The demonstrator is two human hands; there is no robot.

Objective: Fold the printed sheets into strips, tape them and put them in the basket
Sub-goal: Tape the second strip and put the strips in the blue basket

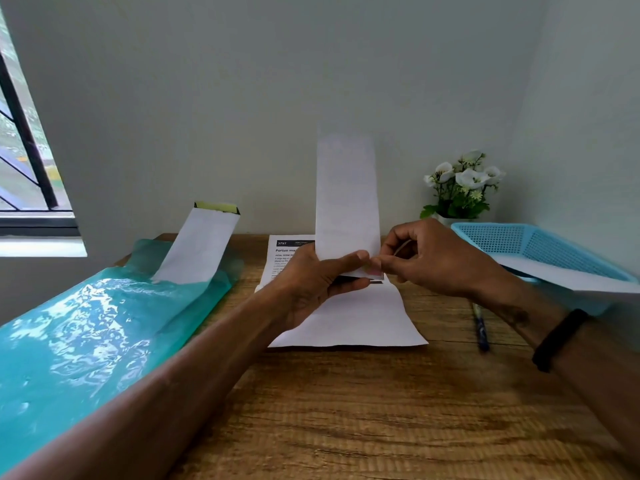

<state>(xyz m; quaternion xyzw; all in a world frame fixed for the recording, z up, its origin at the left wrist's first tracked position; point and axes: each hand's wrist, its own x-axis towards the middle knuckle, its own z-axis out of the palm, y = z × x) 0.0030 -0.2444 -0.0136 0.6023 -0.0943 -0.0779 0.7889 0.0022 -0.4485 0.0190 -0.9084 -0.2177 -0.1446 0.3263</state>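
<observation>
Wooden bench (pixel 363 410) backing onto a pale wall, both hands pinching the upright folded strip (pixel 346 195) at its near end, left hand (pixel 311 282) and right hand (pixel 426 258) fingers closing there; loosening risks unfolding before taping.

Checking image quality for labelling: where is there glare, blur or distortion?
Head view: window light glares off the green plastic; wide-angle bending at the edges tilts the basket and window; the strip looks soft; the sheet's small print is unreadable.
</observation>
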